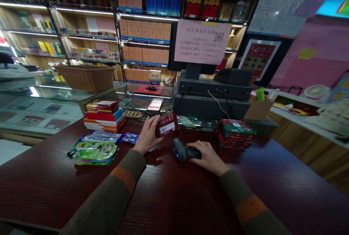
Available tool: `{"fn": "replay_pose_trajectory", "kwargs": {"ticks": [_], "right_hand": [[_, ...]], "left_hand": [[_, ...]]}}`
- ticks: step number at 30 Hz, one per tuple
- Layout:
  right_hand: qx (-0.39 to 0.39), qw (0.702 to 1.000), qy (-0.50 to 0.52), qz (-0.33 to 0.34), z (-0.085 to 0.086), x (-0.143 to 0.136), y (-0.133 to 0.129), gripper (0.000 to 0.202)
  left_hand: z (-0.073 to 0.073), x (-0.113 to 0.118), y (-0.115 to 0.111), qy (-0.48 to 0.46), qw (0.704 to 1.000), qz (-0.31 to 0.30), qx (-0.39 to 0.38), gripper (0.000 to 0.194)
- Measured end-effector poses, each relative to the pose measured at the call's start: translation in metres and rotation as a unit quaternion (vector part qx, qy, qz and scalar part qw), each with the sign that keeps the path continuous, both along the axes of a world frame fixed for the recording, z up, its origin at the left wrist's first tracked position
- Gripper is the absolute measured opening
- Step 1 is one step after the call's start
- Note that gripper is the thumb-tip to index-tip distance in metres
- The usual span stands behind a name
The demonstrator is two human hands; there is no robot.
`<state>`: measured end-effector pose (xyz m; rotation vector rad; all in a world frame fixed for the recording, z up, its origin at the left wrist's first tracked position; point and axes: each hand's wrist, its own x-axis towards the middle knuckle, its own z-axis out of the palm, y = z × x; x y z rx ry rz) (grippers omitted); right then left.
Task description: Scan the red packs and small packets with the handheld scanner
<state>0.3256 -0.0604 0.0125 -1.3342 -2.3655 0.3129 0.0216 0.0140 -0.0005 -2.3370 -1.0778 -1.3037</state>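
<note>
My left hand [148,135] grips a dark red package [167,124], tilted, with a white barcode label facing me. In my right hand [208,155] is a black barcode scanner [180,151], its handle wrapped by the fingers and a blue light showing on it. The scanner's head points left, just below the package and apart from it. Left of my left hand lie green panda-print packets [94,151] and small purple packets [130,138]. Behind them stands a stack of red, blue and orange boxes [105,117]. Dark red and green packets [236,133] are piled beyond my right hand.
A monitor bearing a pink paper sign [201,42] stands behind the dark wooden counter [152,198]. A wicker basket [87,77] sits on the glass case at left. A cardboard box [259,108] stands at right, near a white-topped side counter.
</note>
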Motion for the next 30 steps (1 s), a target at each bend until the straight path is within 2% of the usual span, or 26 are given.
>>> {"fn": "replay_pose_trajectory", "kwargs": {"ticks": [8, 12, 15, 18, 24, 30], "right_hand": [[-0.013, 0.999, 0.048, -0.015, 0.0, 0.001, 0.001, 0.052], [-0.017, 0.985, 0.163, -0.046, -0.001, 0.002, 0.012, 0.041], [-0.01, 0.964, 0.245, -0.101, -0.002, 0.001, 0.029, 0.036], [-0.024, 0.945, 0.303, -0.117, -0.001, -0.003, 0.049, 0.033], [-0.102, 0.905, 0.396, -0.112, 0.018, -0.023, 0.077, 0.033], [-0.136, 0.902, 0.397, -0.103, 0.046, -0.045, 0.086, 0.032]], "left_hand": [[0.001, 0.001, 0.0, 0.001, 1.0, -0.004, 0.012, 0.105], [0.003, 0.002, -0.003, 0.008, 1.0, -0.005, 0.014, 0.106], [0.005, 0.004, -0.005, 0.012, 1.0, -0.005, 0.011, 0.107], [0.005, 0.005, -0.005, 0.012, 1.0, -0.008, 0.016, 0.107], [0.002, 0.006, -0.004, 0.015, 0.999, -0.011, 0.03, 0.103], [0.001, 0.006, -0.003, 0.018, 0.999, -0.027, 0.044, 0.095]]}}
